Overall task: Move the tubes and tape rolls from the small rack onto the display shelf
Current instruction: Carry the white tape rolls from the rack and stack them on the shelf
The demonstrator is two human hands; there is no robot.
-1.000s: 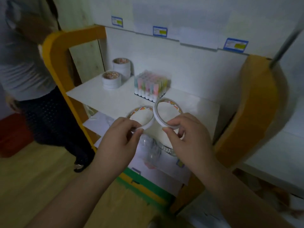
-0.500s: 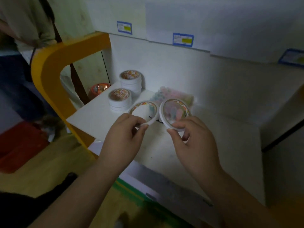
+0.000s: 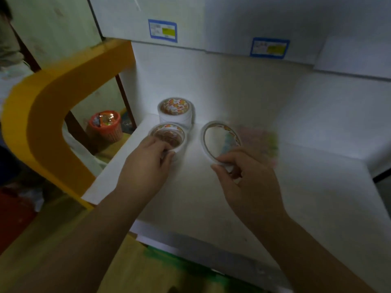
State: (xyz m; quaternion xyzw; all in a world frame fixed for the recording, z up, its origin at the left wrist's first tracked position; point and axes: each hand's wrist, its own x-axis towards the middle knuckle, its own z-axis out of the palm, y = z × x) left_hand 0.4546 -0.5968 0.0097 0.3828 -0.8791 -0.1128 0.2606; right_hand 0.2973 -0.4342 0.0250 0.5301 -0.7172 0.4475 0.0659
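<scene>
- Left hand (image 3: 146, 163) pinches a thin tape roll (image 3: 169, 138) by its near rim and has carried it away from the right hand's roll, which it nearly touched half a second ago; the roll now sits flat over the short tape stack at the shelf's front left, though contact with that stack cannot be told.
- Right hand (image 3: 249, 178) grips a second thin tape roll (image 3: 220, 140) between thumb and curled fingers, tilted up on edge above the display shelf (image 3: 211, 199), held much as before.
- Tall tape stack (image 3: 175, 112) stands just behind the left hand's roll, at the shelf's back left corner.
- Pack of pastel tubes (image 3: 260, 140), blurred, lies right of the tall stack, just behind the right hand's roll.
- Yellow shelf frame (image 3: 48, 106) curves left of the tall stack; an orange basket (image 3: 105, 126) shows through its opening, now in fuller view.
- Blue price labels (image 3: 162, 30) sit on the board above the tall stack.
</scene>
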